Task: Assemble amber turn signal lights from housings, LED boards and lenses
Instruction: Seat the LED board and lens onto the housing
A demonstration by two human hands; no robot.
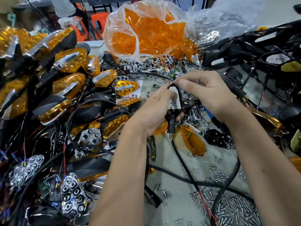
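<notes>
Dozens of finished amber-lensed turn signal lights with black housings and chrome trim (70,62) piled along the left of the grey worktop (177,162), so much of the batch judged done. Plenty left, though: clear plastic bag of loose amber lenses (146,30) at the back, heap of black housings with wires (254,51) at the right, chrome honeycomb reflectors (90,137) scattered in front, one loose amber lens (193,142) near the wrists, silver screws (237,211) heaped lower right. Current unit only partly built: black housing with threaded stem (171,123) gripped in the left hand (153,110), white LED board (175,100) seated in its open face, no lens on yet. Right hand (206,92) just above, fingers curled, seemingly pinching the thin black wire (178,91) looped over the board. Reflector, lens and screws judged still to come.
</notes>
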